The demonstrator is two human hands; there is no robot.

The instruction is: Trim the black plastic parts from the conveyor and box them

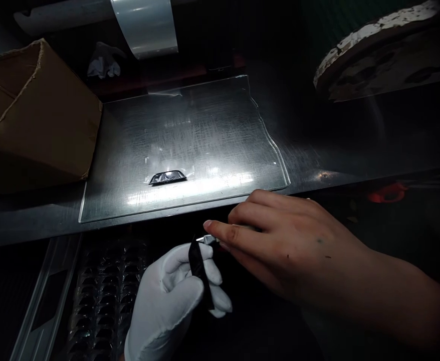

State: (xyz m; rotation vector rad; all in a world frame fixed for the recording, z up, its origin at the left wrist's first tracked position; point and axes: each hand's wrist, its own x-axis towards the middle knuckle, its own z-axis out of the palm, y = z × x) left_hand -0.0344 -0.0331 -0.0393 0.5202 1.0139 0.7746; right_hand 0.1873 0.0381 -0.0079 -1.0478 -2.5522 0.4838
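In a white glove, my left hand is closed around a narrow black curved part, holding it tilted upright between thumb and fingers just below the table's front edge. My right hand, bare, comes in from the right with its fingers bent together. A small silvery pointed piece sticks out from under its fingertips and meets the top of the black part. Its other end is hidden by the fingers, so I cannot tell its kind. On the glass sheet lies a similar dark shiny part on clear film.
A scratched glass sheet with a wavy right edge covers part of the metal table. Left stands an open cardboard box. Plastic trays of dark curved parts are below. A film roll, a large spool and a red-handled object lie around.
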